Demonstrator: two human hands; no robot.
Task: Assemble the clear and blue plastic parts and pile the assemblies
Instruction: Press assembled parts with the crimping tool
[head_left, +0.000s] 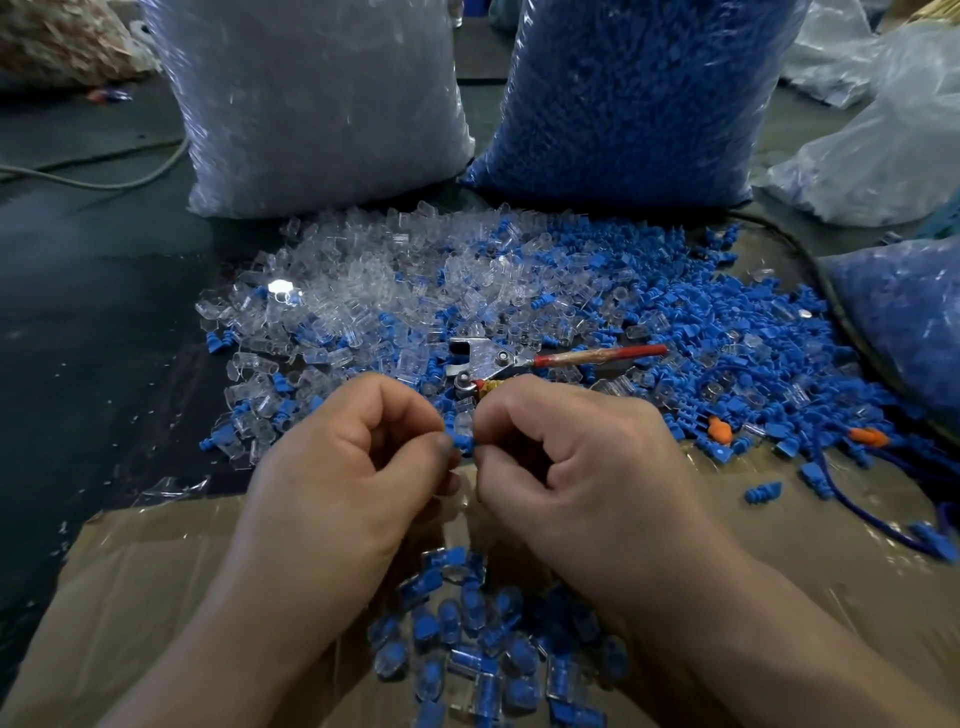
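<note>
A ribbed blue plug sits pinched between both hands above the middle of the cardboard sheet, with a clear shell against it. The fingertips hide how far the two are joined. The left hand and right hand are curled, thumb and forefinger clamped on the plug from opposite ends, likely to press the halves together. Finished assemblies are piled at the sheet's near edge, directly below for an easy drop. Loose clear parts and blue parts spread across its far edge within reach.
</note>
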